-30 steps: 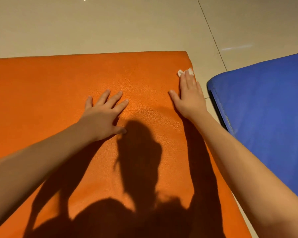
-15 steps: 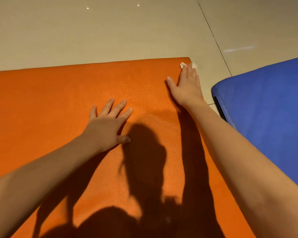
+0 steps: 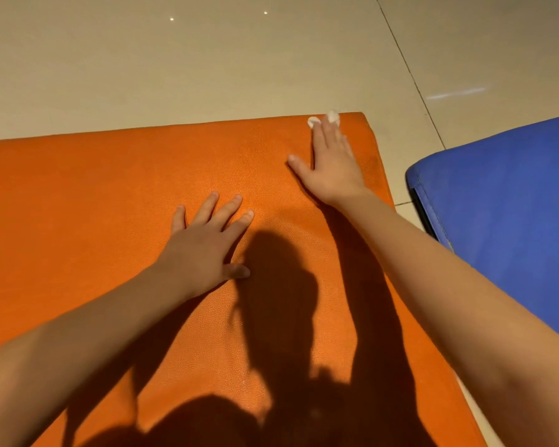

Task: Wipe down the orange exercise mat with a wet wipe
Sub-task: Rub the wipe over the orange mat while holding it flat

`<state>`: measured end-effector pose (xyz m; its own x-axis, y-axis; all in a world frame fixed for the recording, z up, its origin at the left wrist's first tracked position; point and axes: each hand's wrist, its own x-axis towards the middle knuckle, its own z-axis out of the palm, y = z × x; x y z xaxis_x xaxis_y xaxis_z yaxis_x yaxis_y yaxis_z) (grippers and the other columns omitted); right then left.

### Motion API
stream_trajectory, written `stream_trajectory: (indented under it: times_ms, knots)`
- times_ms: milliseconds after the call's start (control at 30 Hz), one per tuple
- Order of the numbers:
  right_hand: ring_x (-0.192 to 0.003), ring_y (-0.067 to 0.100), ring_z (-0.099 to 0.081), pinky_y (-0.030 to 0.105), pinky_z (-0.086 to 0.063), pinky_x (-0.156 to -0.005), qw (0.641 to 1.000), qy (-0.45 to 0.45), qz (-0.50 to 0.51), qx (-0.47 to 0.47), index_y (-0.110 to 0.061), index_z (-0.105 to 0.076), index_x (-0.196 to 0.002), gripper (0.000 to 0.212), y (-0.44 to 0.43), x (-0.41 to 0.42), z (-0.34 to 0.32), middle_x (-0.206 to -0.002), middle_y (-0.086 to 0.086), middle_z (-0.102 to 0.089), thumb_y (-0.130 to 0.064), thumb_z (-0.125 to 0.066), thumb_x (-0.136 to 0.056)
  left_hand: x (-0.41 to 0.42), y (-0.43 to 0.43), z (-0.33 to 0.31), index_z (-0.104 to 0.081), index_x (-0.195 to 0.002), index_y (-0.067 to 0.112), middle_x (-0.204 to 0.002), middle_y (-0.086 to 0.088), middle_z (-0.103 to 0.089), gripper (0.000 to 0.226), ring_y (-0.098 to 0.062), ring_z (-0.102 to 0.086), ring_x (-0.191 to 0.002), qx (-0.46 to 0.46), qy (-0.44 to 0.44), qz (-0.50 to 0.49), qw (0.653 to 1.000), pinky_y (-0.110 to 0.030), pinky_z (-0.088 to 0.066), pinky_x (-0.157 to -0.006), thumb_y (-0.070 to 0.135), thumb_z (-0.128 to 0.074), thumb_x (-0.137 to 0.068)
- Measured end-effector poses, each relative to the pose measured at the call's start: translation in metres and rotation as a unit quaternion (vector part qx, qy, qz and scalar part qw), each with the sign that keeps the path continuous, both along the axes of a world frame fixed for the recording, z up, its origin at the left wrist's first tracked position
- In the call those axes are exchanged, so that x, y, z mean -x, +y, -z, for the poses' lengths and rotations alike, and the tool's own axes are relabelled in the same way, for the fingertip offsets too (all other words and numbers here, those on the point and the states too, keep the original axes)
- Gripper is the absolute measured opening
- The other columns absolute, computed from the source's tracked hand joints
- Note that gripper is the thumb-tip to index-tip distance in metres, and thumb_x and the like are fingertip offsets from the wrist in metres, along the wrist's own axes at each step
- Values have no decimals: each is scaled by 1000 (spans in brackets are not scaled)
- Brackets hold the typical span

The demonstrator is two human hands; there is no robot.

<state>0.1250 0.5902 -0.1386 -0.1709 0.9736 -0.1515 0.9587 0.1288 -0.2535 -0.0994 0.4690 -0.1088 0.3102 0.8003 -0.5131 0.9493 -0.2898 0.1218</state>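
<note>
Your orange, pebble-textured exercise mat [image 3: 94,204] fills the view from nine o'clock through the bottom edge. It lies flat on a glossy beige tiled floor [image 3: 175,69], and its far edge runs across the frame just above the middle.

Your left hand [image 3: 204,250] rests palm down on the mat a little left of centre. Its fingers [image 3: 229,208] are straight and spread apart, pointing toward one o'clock. The thumb sticks out toward three o'clock, and the hand holds nothing.

A dark shadow of your head and arms [image 3: 278,301] falls on the mat from between your hands down toward six o'clock.

At two o'clock from your left hand, well apart from it, your right hand [image 3: 333,169] also lies flat on the mat. Its four fingers are straight and close together, pointing to twelve o'clock, and the thumb is splayed out toward ten o'clock. Under those fingertips you press a small crumpled white wet wipe [image 3: 312,121]. Only two white bits of it show past the fingertips. It sits at the mat's far right corner, right by the far edge.

At three o'clock, a blue padded mat [image 3: 504,204] lies beside the orange one. A narrow strip of floor separates the two.
</note>
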Motion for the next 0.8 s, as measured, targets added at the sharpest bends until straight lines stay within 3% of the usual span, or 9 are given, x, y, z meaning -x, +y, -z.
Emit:
stream_trajectory:
  times_ms: [100,233,400,567,733,800]
  knots:
    - [-148,20,-2,35,0,-118,998,-40,-49,-5,-15,-7,-154,72,11,-29,-5,-161,8,-3,-54,-30,-98,0,0,0,6,-155,36,-161,8,22,97,-22,21,-148,-2,-5,0,1000,-62,-1,-116,67,-53,-85]
    - [-148,24,3,36,2,-119,997,-35,65,39,-9,-6,-153,75,29,-9,-11,-160,11,0,-56,-26,-98,-1,0,0,5,-155,36,-161,7,22,97,-23,21,-148,0,-9,-2,1000,-63,0,-116,67,-53,-85]
    - [-148,20,0,35,1,-118,988,-35,-148,-8,-14,-7,-154,73,3,15,-6,-161,6,-2,-54,-30,-98,-2,1,-1,6,-155,36,-161,8,22,96,-23,21,-148,-1,-2,-1,1000,-62,0,-116,68,-52,-85]
    - [-148,22,1,36,1,-119,999,-26,31,12,-10,-7,-153,68,16,2,-9,-161,9,-2,-50,-25,-100,-1,1,2,5,-155,36,-161,8,21,96,-23,20,-148,-6,-7,-1,1000,-63,-1,-116,68,-53,-85]
    - [-148,20,0,35,1,-119,991,-31,-132,-1,-12,-6,-154,72,-30,9,-5,-161,5,0,-50,-33,-99,-2,1,1,3,-155,35,-162,7,20,96,-23,19,-149,-9,-13,-1,1000,-64,-2,-116,66,-55,-85]
    - [-148,19,-5,34,0,-118,991,-44,-124,-25,-13,-8,-154,66,-19,-11,-3,-161,5,-6,-46,-30,-101,-2,2,1,5,-155,35,-161,7,21,97,-23,19,-149,-7,-7,2,1000,-64,-2,-116,67,-54,-85]
